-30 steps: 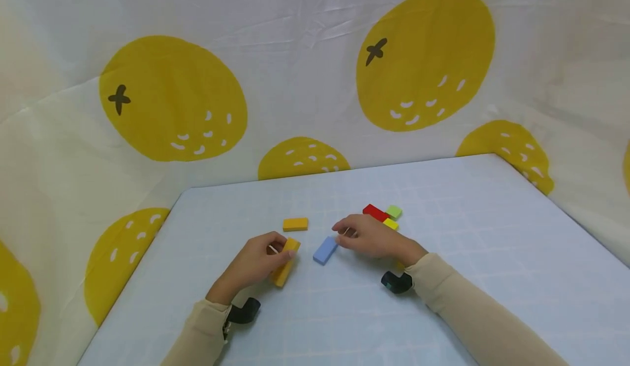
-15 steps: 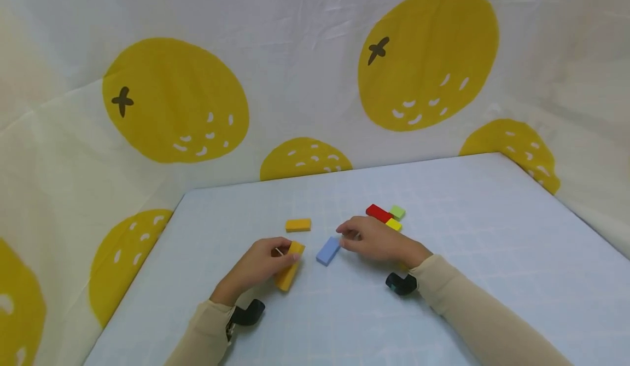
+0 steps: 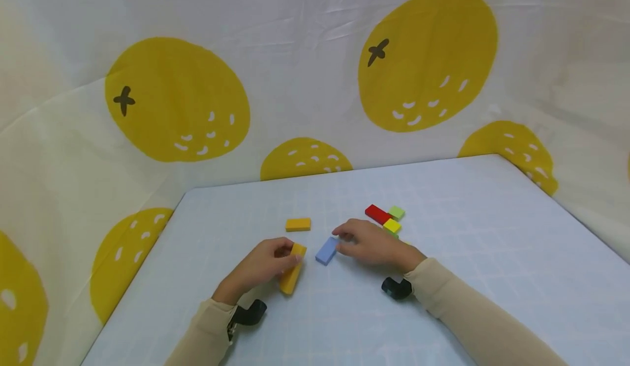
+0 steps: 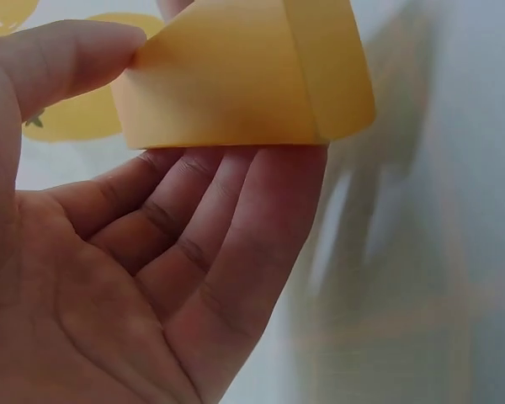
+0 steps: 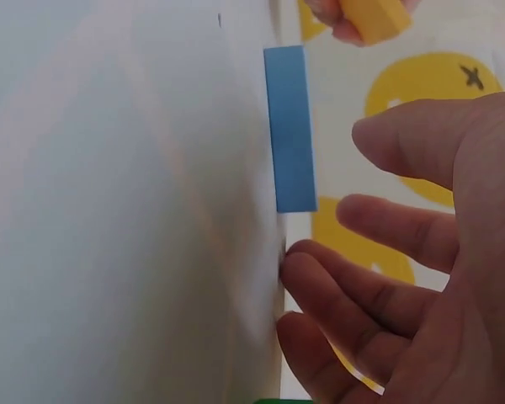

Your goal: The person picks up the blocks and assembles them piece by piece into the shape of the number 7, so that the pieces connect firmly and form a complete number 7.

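Plainly, the left hand [image 3: 263, 261] pinches an orange block [image 3: 291, 279] between thumb and fingers; the right hand [image 3: 371, 243], fingers parted and holding nothing, hangs just beside the blue block [image 3: 326, 251]. A sideways brush could skew it; a slack thumb could drop the orange one.

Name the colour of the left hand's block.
The block is yellow-orange, clearest in left wrist view.

Blue block [image 3: 326, 250] is sitting between held block [image 3: 292, 273] and right hand [image 3: 373, 243], blocking straight crossing. Red block [image 3: 377, 214] and yellow block [image 3: 392, 225] are crowding right hand's far side. Table [image 3: 325, 322] is leaving free room between sleeves [image 3: 479, 314] and a far lane between orange block [image 3: 298, 224] and red block.
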A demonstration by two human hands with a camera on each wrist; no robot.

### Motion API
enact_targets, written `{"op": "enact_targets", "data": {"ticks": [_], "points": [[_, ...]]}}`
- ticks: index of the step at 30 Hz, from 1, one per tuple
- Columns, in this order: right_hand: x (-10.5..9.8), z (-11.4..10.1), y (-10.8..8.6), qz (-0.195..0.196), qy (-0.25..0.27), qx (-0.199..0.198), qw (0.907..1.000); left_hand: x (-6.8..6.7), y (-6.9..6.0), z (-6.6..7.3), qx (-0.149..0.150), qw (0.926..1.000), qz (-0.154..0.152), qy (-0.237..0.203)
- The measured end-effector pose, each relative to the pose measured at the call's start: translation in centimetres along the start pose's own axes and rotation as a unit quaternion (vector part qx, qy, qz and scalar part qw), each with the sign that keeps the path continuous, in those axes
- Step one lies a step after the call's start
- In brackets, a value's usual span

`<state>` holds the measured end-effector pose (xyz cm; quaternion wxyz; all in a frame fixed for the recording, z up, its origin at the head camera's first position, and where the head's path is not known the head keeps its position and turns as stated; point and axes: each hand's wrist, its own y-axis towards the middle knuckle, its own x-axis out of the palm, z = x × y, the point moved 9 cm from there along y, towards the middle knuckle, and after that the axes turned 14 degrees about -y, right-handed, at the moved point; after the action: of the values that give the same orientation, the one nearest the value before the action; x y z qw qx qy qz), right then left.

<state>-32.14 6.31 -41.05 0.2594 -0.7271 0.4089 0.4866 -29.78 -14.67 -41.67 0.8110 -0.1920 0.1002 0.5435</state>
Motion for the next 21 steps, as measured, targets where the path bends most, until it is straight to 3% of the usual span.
{"op": "enact_targets", "data": {"ticks": [10, 21], "points": [[0.7, -0.8, 0.2, -0.010, -0.026, 0.018, 0.9994, 0.7, -0.1, 0.1, -0.004, 0.9998, -0.011, 0.019], [0.8, -2.7, 0.0, 0.002, -0.075, 0.001, 0.9972, 1.4, -0.2, 0.2, 0.001, 0.9993, -0.028, 0.026]]}}
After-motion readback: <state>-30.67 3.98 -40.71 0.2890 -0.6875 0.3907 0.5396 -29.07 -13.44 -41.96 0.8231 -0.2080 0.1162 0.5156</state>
